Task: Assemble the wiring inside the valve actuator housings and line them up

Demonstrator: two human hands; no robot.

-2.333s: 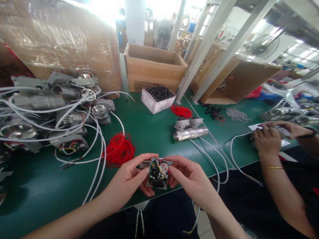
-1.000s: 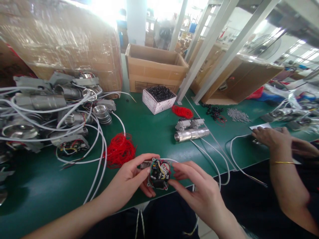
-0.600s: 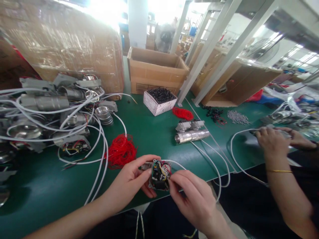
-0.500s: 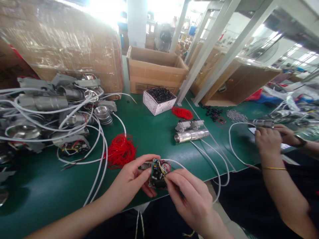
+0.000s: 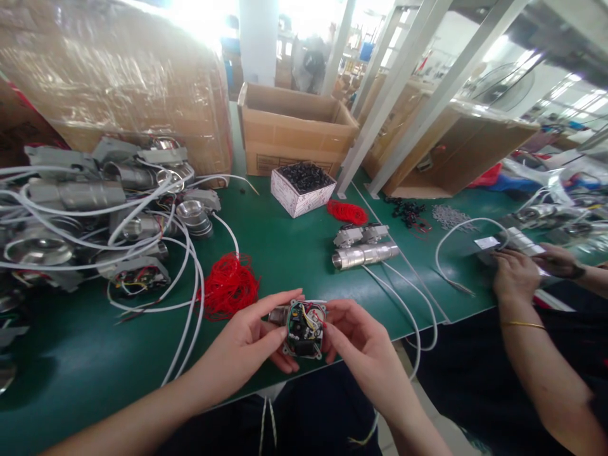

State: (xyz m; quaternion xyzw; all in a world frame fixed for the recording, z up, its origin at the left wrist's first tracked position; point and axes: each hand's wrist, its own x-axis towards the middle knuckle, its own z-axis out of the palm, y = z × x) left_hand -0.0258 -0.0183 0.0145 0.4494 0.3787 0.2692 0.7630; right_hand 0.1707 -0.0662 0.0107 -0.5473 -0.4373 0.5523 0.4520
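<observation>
green bench (image 5: 294, 253), near edge: an open housing (image 5: 299, 347) is held there, left hand (image 5: 256, 334) clamped on its left side, right hand (image 5: 361, 332) gripping its right rim beside the wires (image 5: 311, 318). firm left grip, light right touch should spare them.

Strong white light pours in from the back, washing out the top centre. Glare streaks the wrap (image 5: 156, 82); the counter (image 5: 285, 253) has a soft sheen, darkening at lower left. Edges look stretched; the far fan (image 5: 502, 87) is hazy, the wiring (image 5: 311, 322) soft.
</observation>
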